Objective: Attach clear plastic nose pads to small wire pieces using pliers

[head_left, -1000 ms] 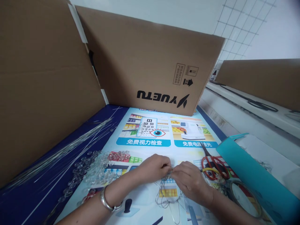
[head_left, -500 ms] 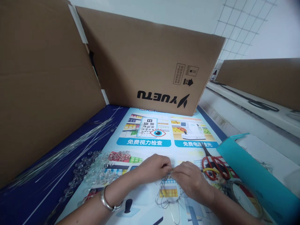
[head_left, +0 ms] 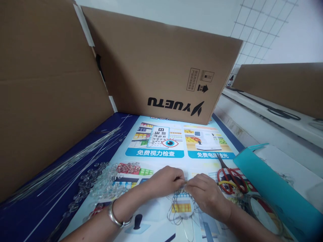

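Observation:
My left hand [head_left: 165, 181] and my right hand [head_left: 205, 193] meet fingertip to fingertip low in the middle of the view, both pinching the top of a thin grey wire loop piece [head_left: 181, 210] that trails toward me over a printed poster [head_left: 161, 153]. A silver bracelet sits on my left wrist. A scatter of several clear glass beads [head_left: 101, 183] lies just left of my left hand. What exactly sits between the fingertips is too small to tell.
Long thin wires [head_left: 65, 163] lie on the blue cloth at left. Red-handled scissors [head_left: 230, 179] rest right of my right hand, beside a teal folder [head_left: 272, 188] and a wire ring [head_left: 264, 215]. Tall cardboard boxes [head_left: 161, 67] wall the back and left.

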The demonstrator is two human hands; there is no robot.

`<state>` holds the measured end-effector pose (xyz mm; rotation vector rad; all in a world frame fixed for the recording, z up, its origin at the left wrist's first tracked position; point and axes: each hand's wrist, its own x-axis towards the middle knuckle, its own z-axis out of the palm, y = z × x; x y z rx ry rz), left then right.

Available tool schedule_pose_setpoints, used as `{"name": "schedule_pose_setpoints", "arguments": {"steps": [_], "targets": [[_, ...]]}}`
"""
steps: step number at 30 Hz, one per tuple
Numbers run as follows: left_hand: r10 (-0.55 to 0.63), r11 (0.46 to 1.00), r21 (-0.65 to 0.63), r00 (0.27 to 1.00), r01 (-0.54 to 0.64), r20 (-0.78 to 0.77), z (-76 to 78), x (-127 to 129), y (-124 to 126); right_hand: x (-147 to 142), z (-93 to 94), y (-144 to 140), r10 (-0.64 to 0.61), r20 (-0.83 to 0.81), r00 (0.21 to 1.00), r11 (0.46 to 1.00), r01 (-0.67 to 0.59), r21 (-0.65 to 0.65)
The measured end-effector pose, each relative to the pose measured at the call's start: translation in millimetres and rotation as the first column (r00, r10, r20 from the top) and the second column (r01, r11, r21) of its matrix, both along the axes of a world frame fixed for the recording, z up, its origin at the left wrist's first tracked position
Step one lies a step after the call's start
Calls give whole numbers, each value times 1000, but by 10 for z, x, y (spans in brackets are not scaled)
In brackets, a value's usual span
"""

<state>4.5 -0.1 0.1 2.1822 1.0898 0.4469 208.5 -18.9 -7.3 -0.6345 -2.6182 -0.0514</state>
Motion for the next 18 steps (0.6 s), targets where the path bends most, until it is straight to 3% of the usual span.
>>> {"name": "schedule_pose_setpoints", "arguments": {"steps": [18], "targets": [[-12,999,33,1000,12,5,-25,-3,15,7,39,2,10,65,998,999,-13,42]]}}
